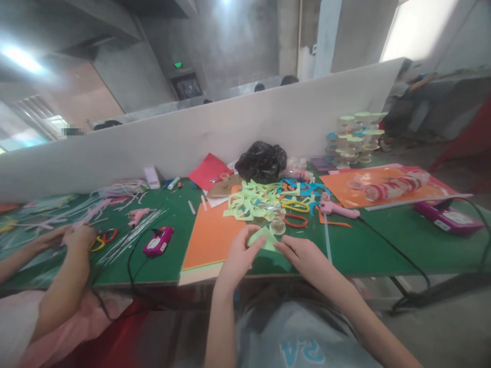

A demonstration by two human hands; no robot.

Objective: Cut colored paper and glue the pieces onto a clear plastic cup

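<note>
- One green paper piece is held up between both hands, above the near edge of the counter.
- The left hand has its fingers closed on the paper's left side, thumb over the top; the right hand has its fingers pinched together at the right edge.
- The paper could crease or tear, I judge, if the two hands pull unevenly.
- One clear cup sits just beyond the paper; a forward knock from the fingers could tip it.
- Behind it are one pair of scissors and a tangle of green scraps, too jumbled to count; a finished cutting might get lost among them.
- Farther out: two pink glue guns, two purple boxes, one black bag.
- At left, a co-worker's two hands are near a second pair of scissors.
</note>
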